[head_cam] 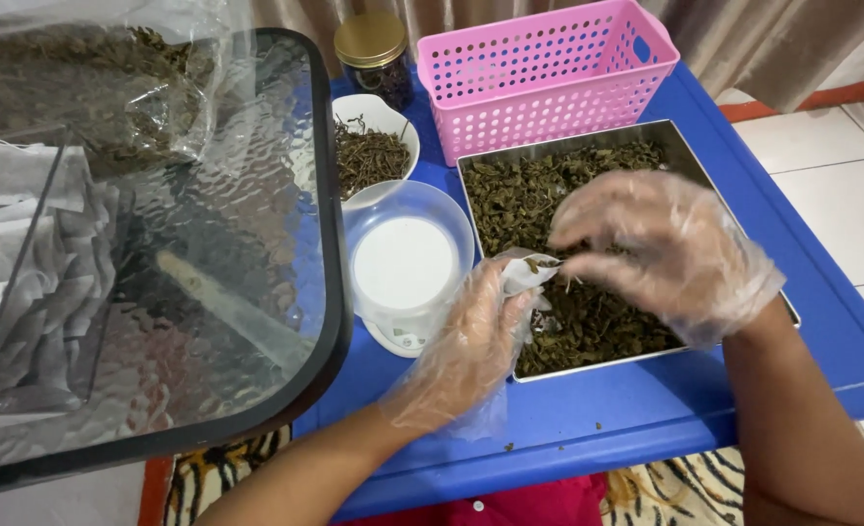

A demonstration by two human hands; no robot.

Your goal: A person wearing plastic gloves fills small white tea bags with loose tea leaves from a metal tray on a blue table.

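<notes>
Now left hand (476,336) clamps small white pouch (527,273); right hand (661,248) pinches dried leaves (588,321) over steel tray (646,136).

A small white pouch (527,276) is held open by the gloved left hand (471,341) above a steel tray (685,146) of dried leaves (529,195), while a pinch is pressed in by the gloved right hand (661,248).

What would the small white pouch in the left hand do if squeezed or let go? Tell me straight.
The small white pouch looks thin and floppy: its mouth sags where the left hand pinches it. It is probably very light, holding only a few dried leaves. Released, it would likely slump over and spill onto the metal tray rather than stand.
</notes>
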